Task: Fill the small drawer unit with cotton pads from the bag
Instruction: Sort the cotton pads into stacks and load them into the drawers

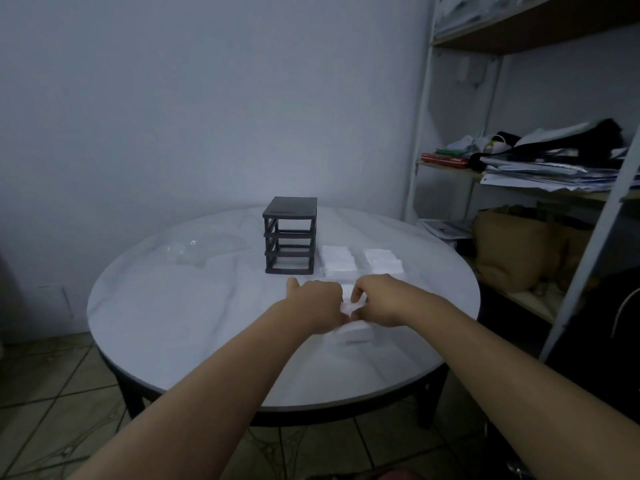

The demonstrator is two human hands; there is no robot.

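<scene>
The dark drawer unit stands near the middle of the round white table, and its three slots look hollow. Two white stacks of cotton pads lie just right of it, possibly in clear drawers. Closer to me, my left hand and my right hand meet over a third white stack of cotton pads. The fingers of both hands curl onto its top, and the hands cover most of it. A crumpled clear plastic bag lies left of the unit.
To the right of the table stands a white metal shelf rack with papers, books and dark items on it. A brown bag sits on a lower shelf. A plain wall is behind the table and a tiled floor lies below.
</scene>
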